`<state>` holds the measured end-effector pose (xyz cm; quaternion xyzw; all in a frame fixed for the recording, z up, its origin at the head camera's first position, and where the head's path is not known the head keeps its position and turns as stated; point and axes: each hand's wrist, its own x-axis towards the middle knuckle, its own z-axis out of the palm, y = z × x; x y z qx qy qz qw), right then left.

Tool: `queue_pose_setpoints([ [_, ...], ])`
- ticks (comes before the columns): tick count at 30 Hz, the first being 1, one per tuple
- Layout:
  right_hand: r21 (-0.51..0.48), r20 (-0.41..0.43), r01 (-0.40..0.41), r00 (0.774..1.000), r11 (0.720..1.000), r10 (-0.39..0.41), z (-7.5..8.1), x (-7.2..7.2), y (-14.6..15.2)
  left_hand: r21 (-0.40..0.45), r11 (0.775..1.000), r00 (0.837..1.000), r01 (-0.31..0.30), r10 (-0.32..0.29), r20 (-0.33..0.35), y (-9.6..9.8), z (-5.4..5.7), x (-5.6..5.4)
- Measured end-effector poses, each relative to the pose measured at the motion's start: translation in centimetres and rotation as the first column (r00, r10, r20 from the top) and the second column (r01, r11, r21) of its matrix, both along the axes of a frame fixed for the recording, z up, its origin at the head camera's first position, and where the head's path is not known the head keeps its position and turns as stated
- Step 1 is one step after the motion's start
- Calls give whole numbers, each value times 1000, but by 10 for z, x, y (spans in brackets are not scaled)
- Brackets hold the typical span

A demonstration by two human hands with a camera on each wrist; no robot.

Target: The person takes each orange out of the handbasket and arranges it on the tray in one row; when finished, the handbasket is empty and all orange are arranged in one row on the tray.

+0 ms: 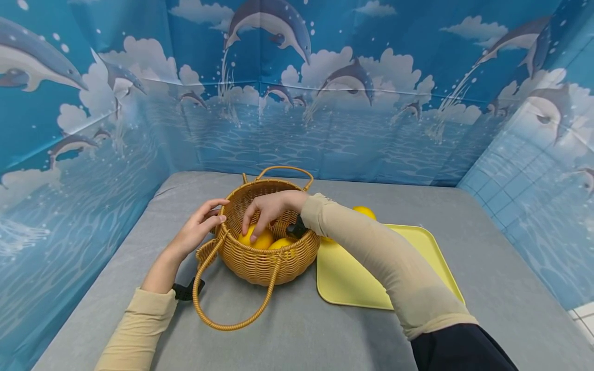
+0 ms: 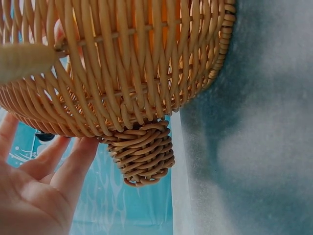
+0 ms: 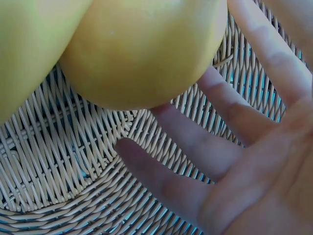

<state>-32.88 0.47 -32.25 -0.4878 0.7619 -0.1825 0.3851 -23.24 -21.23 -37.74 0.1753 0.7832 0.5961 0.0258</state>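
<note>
A round wicker basket [image 1: 260, 265] holds yellow-orange round fruits. My right hand [image 1: 271, 206] reaches down inside it, fingers bent around one fruit [image 1: 264, 239]. In the right wrist view, the spread fingers of that hand [image 3: 234, 152] lie along the fruit's side [image 3: 142, 54], some tips touching its skin. A second fruit [image 1: 282, 243] sits close beside it, partly hidden by the rim. My left hand [image 1: 197, 229] rests its fingertips on the basket's left rim. Seen from the left wrist, the fingers of this hand [image 2: 44, 191] are fairly straight against the weave.
Right of the basket lies a yellow tray [image 1: 352, 278], partly covered by my right arm. Another yellow-orange fruit [image 1: 364, 212] shows behind the arm at the tray's far edge. One basket handle [image 1: 232, 325] hangs toward me; the other handle [image 1: 285, 167] stands at the back.
</note>
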Motion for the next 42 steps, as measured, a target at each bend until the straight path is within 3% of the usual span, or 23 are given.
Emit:
queue_pose_setpoints([
  [6, -55, -17, 25, 1000, 998, -26, -2, 0, -1, -7, 1000, 1000, 1, -1, -5, 0, 0, 0],
  [13, 30, -19, 31, 999, 999, -30, 0, -3, 0, -13, 1000, 1000, 0, 0, -11, -1, 0, -2],
  [18, 84, 35, 26, 999, 996, -29, -2, -5, 1, -13, 1000, 1000, 2, -2, -5, -1, 0, -1],
  [27, 80, 116, -10, 993, 997, 1, -6, -9, 2, -20, 1000, 1000, -4, 4, -3, -1, 1, 2],
  [35, 71, 58, 10, 998, 997, -14, -4, -7, 3, -15, 1000, 1000, -1, 1, -9, 1, 1, 2],
  [42, 157, 31, 38, 999, 987, -43, -3, -6, 4, -16, 1000, 1000, 0, 0, -15, 0, 2, 2],
])
